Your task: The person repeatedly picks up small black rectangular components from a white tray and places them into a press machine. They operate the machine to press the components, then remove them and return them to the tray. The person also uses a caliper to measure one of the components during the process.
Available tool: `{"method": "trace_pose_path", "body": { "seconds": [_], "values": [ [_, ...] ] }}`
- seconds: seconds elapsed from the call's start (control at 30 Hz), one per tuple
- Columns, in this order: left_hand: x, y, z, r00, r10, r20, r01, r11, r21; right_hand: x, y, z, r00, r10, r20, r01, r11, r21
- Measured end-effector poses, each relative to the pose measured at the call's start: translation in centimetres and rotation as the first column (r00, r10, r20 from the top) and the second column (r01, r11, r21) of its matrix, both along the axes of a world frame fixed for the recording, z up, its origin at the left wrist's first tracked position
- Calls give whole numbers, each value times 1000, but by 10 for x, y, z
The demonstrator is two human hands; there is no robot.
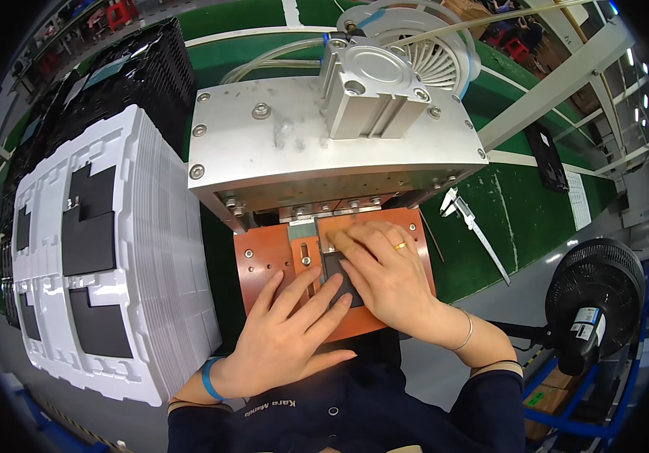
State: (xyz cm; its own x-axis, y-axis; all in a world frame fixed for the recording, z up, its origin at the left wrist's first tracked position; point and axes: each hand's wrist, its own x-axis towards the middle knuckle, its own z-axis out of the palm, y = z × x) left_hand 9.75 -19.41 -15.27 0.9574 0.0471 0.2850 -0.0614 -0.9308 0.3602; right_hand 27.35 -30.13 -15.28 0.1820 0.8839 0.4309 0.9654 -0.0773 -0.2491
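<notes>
A dark flat piece (pixel 345 285) lies on the orange fixture plate (pixel 264 258) in front of a metal press (pixel 287 128). My left hand (pixel 283 343) is open, its fingers stretched and spread over the orange guide block and the near left part of the dark piece. My right hand (pixel 392 279) is closed with bent fingers on the dark piece's far right side. Its thumb touches the piece, while the index fingertip reaches its far edge by the slot under the press. Part of the piece is hidden beneath the right hand.
At left stands a stack of white trays (pixel 132 151) holding dark cut pieces, with black crates (pixel 151 68) behind. A caliper (pixel 479 234) lies on the green table (pixel 457 264) at right. Farther right are a black fan (pixel 596 302) and a dark handheld device (pixel 546 155).
</notes>
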Motion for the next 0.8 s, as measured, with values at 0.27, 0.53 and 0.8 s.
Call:
{"method": "trace_pose_path", "body": {
  "seconds": [0.27,0.53,0.8],
  "values": [
    [1,-1,0,1000,12,-14,-12,1000,3,4,-4,-2,998,68,-10,-68,998,-2],
    [0,-1,1,999,20,-35,-20,1000,7,9,-41,15,944,45,-328,-60,998,-36],
    [14,9,15,994,40,-100,-47,997,-68,27,-28,9,958,93,-272,-100,995,-15]
  ]
}}
